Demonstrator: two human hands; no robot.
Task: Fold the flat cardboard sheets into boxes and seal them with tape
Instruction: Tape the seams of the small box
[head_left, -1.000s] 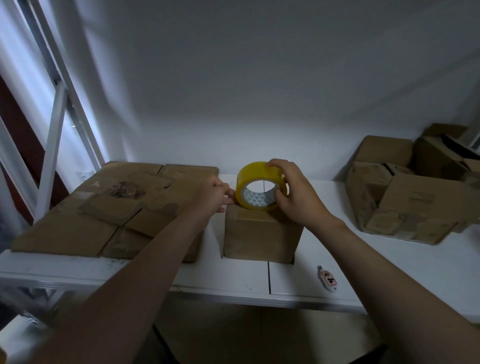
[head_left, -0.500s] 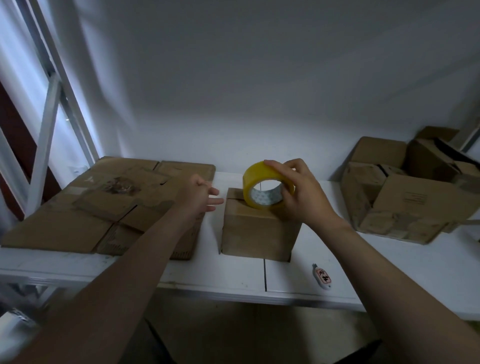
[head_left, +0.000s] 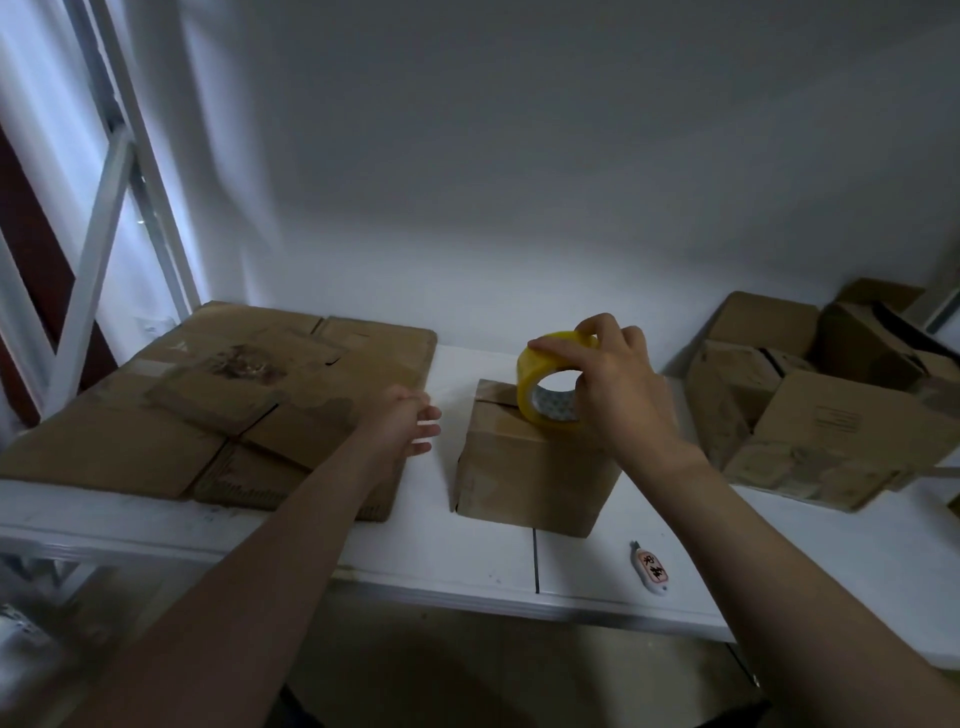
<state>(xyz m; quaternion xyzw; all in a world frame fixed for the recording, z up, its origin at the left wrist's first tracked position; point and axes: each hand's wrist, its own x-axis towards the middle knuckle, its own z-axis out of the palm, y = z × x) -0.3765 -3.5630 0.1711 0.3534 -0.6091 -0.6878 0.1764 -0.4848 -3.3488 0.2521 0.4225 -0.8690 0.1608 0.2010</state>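
White table (head_left: 467, 551), flat cardboard (head_left: 156, 447), box (head_left: 530, 483), cutter (head_left: 649, 567)

Dim, cool-toned shot; daylight enters by the window (head_left: 78, 208) at left and glows on the lower wall (head_left: 467, 291). Dark below the table (head_left: 467, 561). Wide-angle bending at edges; left hand (head_left: 410, 421) slightly blurred.

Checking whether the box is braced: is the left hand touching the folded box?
Apart. The head view shows a strip of bare white table between the left hand, fingers spread, and the folded box.
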